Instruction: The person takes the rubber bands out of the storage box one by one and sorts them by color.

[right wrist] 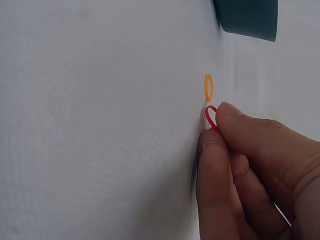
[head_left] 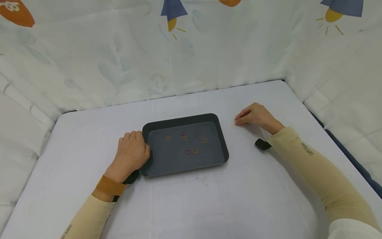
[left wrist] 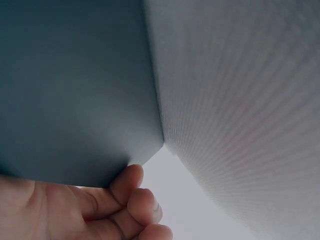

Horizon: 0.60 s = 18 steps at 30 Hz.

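A dark grey rectangular tray [head_left: 167, 161] lies on the white-covered table. Several small red and yellow rubber bands, such as a yellow one [head_left: 204, 140] and a red one [head_left: 188, 151], are scattered over its floor. My left hand [head_left: 131, 151] grips the tray's left rim, with curled fingertips [left wrist: 131, 177] showing at the tray's edge in the left wrist view. To the right of the tray, my right hand [head_left: 256, 116] pinches a red rubber band [right wrist: 212, 119] between thumb and fingertips, low over the cloth. Just beyond those fingertips is a yellow rubber band [right wrist: 208, 88].
White cloth [head_left: 209, 209] covers the table, with faint marks in front of the tray. Pale patterned curtains [head_left: 209, 59] hang behind and on both sides. A black wrist mount [head_left: 262, 144] sits under the right wrist. In the right wrist view, the tray's corner [right wrist: 250, 20] shows at the top.
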Motion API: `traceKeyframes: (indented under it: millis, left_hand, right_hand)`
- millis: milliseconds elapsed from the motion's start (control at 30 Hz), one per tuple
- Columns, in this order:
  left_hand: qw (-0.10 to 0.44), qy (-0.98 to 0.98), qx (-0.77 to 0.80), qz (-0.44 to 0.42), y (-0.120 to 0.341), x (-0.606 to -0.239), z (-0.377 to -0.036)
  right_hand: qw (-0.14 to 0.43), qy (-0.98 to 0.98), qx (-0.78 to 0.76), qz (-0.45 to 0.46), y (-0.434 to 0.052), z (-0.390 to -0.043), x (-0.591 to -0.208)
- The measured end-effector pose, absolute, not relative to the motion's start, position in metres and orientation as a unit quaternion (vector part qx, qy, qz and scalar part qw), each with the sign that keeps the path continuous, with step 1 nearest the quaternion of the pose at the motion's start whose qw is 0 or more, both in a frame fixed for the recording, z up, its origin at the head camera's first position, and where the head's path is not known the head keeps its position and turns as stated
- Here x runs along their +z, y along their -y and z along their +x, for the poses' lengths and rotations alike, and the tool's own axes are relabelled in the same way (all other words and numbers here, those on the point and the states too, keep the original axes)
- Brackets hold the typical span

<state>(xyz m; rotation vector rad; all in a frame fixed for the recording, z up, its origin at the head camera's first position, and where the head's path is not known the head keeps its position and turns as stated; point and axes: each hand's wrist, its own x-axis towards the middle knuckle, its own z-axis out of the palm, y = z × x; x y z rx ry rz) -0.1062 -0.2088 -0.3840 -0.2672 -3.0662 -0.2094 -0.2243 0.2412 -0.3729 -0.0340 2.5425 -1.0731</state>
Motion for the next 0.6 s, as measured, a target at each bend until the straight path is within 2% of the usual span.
traceKeyframes:
  millis: [600]
  left_hand:
    - [0.019, 0.995, -0.063, -0.081, 0.21, -0.38, -0.106]
  right_hand:
    - [0.165, -0.941, -0.293, -0.043, -0.235, -0.221, -0.357]
